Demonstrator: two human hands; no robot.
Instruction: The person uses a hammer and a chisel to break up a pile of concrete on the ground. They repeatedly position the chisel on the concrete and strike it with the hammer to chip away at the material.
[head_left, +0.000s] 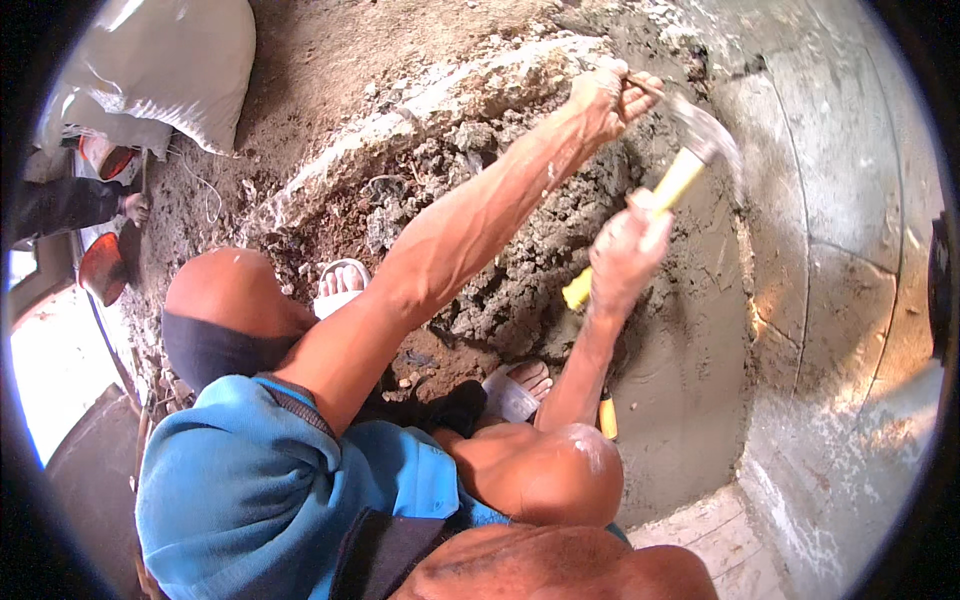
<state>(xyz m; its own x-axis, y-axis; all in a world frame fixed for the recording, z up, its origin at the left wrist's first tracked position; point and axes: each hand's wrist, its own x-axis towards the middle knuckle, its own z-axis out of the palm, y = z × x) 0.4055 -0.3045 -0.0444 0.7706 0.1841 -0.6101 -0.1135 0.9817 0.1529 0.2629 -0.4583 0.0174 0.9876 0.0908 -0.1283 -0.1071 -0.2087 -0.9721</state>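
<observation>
My right hand [628,250] is closed around the yellow handle of a claw hammer [678,180]. The hammer's metal head [705,135] is blurred and lies beside my left hand. My left hand [605,98] reaches far forward, fingers closed on a thin metal rod [640,84]. The rod's kind is hard to make out, and part of it is hidden by the fingers. Below both hands lies a heap of wet grey mortar [520,280]. A rough, pale broken concrete edge [440,105] runs along its far side.
Smoothed wet cement [690,400] meets a grey wall [840,180] on the right. A yellow-handled tool [608,418] lies near my right knee. At left are pale sacks [180,60], orange-lined buckets [102,268] and another person's dark-sleeved hand [133,207]. My sandalled feet [342,280] flank the heap.
</observation>
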